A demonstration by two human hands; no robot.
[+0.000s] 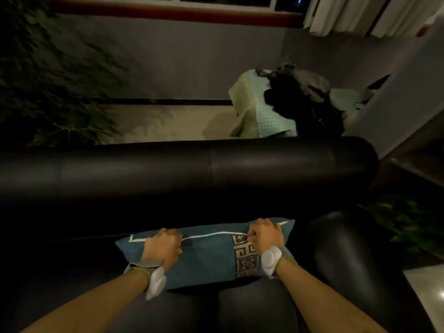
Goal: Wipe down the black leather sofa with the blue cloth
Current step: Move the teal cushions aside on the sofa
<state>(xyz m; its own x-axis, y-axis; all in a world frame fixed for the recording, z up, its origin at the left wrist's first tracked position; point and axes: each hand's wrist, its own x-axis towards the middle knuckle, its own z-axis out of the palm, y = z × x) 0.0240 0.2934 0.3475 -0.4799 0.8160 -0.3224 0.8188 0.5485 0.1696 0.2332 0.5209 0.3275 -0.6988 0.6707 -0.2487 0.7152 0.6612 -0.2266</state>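
Two hands grip a teal cushion [206, 255] along its zippered top edge: the left hand [163, 248] curls over the edge near the zip's start, the right hand [264, 236] clutches it by the patterned band. The cushion lies on the seat of the black leather sofa [168, 171], in front of its rounded backrest and beside the right armrest [355, 255]. Both wrists wear grey bands. No blue cloth shows itself. Behind the sofa, a green-covered stool [262, 109] carries a dark bag [305, 97], and a leafy plant [48, 80] stands at left
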